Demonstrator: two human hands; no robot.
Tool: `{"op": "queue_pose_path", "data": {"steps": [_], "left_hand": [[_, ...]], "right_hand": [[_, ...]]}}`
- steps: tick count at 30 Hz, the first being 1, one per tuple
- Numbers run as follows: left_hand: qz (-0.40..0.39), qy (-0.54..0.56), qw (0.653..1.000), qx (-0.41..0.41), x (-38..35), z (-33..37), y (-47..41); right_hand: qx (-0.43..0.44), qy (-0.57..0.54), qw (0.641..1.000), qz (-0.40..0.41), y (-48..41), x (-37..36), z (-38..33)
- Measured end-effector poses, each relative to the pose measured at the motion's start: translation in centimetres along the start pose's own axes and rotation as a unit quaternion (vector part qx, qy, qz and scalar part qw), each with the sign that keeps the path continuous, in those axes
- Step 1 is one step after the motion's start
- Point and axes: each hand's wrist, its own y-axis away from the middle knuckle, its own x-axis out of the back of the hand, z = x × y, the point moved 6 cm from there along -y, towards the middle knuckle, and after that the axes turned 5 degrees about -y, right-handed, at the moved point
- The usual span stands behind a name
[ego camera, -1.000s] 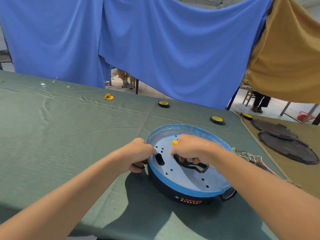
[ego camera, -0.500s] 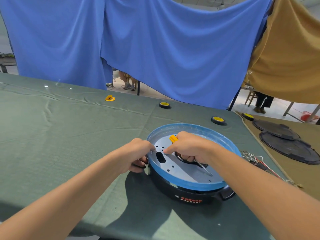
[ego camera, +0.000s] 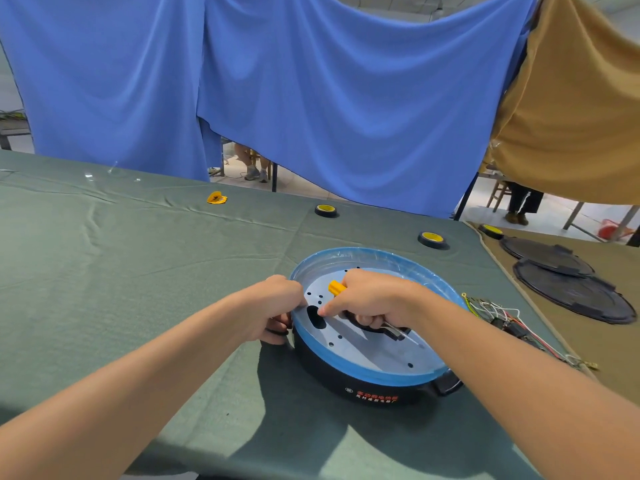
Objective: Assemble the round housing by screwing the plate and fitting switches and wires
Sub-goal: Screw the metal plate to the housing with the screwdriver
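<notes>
Round housing on the green surface, near its right edge.
Left hand grips its left rim with curled fingers. Right hand is wrapped round a yellow-handled screwdriver over the grey plate, one fingertip touching the plate beside an oval slot. Wires lie near the housing, at the right edge.

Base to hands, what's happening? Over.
Left hand grips housing edge. Right hand holds screwdriver over plate. Wires lie beside housing.

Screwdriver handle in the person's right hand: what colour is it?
Orange-yellow. The head view shows the screwdriver handle poking out of the right hand.
</notes>
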Motion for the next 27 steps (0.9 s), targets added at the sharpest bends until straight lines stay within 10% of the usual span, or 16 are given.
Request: {"op": "queue_pose_path", "data": {"steps": [9,27], "left_hand": [[-0.001,0.075,0.997,0.018,0.2,-0.1,0.3],[-0.046,0.216,0.975,0.037,-0.8,-0.3,0.0]], "right_hand": [[-0.001,-0.237,0.965,-0.110,-0.4,-0.7,1.0],[-0.002,-0.228,0.968,-0.102,0.2,0.5,1.4]]}}
